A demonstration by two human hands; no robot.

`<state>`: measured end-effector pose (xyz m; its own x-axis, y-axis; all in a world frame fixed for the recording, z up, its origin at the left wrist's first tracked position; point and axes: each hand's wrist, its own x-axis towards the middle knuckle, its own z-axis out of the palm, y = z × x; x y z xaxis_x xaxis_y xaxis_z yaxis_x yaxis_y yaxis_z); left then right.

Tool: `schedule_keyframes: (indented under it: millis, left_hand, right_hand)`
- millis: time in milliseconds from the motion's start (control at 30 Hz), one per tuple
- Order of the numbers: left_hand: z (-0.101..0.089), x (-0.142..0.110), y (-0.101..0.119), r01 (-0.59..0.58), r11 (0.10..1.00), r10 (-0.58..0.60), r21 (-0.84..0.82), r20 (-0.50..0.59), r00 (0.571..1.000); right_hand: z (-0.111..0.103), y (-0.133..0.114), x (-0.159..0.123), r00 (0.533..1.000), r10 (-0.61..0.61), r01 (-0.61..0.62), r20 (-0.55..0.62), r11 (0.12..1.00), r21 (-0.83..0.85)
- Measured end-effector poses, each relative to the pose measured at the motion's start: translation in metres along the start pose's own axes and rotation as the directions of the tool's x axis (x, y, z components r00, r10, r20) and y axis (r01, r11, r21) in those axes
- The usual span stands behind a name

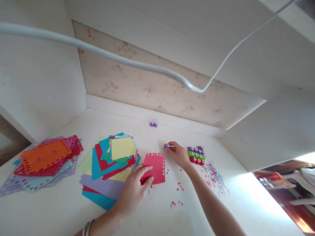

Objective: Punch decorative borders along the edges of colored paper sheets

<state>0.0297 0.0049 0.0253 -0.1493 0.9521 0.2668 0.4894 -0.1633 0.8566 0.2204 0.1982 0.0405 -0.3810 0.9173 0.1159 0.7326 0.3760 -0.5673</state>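
My left hand [137, 183] holds the red card [157, 167] at its left side, with the thumb and the index finger lying on it. This card has small holes along 2 of its edges, the top and the right. My right hand [177, 153] is closed at the fingertips on 1 purple punch [166, 146], which is near the upper right corner of the card, on the white table [157, 219].

To the left of the card there is the pile of plain papers [123, 148] in many colours, and farther left the pile of punched papers [46, 154], with an orange sheet on top. At the back, 2 purple punches [153, 124] stand side by side. To the right of my right hand, the group of punches [196, 155] is in purple, green and red, just beside the scattered paper bits [214, 176].
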Motion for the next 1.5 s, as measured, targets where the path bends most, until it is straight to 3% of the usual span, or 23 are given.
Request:
schedule_keyframes:
  millis: [100,167,267,367,633,1167,1500]
  left_hand:
    - [-0.002,0.001,0.001,-0.001,1.0,0.001,0.017,-0.041,0.999]
    - [-0.003,0.001,0.002,0.021,1.0,-0.02,0.015,-0.05,0.999]
    - [-0.001,0.001,0.002,0.056,0.998,-0.057,-0.018,-0.042,0.997]
    - [0.001,0.001,0.001,0.072,0.997,-0.073,-0.04,-0.013,0.997]
    - [0.004,-0.001,0.001,0.048,0.999,-0.048,-0.014,0.019,0.999]
    - [0.004,0.0,-0.003,-0.018,0.999,0.02,0.051,-0.042,0.999]
    - [0.003,0.0,0.0,-0.035,0.998,0.037,0.061,-0.025,0.999]
  right_hand:
    - [0.009,-0.001,-0.056,0.999,0.041,-0.034,-0.03,0.982,0.187]
    - [0.017,-0.003,-0.092,0.994,0.113,-0.099,0.008,0.829,0.55]
    - [0.024,-0.012,-0.128,0.989,0.148,-0.12,0.029,0.661,0.741]
    - [0.026,-0.019,-0.141,0.991,0.131,-0.105,0.03,0.614,0.782]
    - [0.026,-0.021,-0.137,0.993,0.116,-0.071,0.007,0.563,0.824]
    - [0.028,-0.018,-0.139,0.993,0.056,0.045,-0.107,0.65,0.759]
    - [0.022,-0.021,-0.14,0.978,-0.084,0.181,-0.192,0.799,0.573]
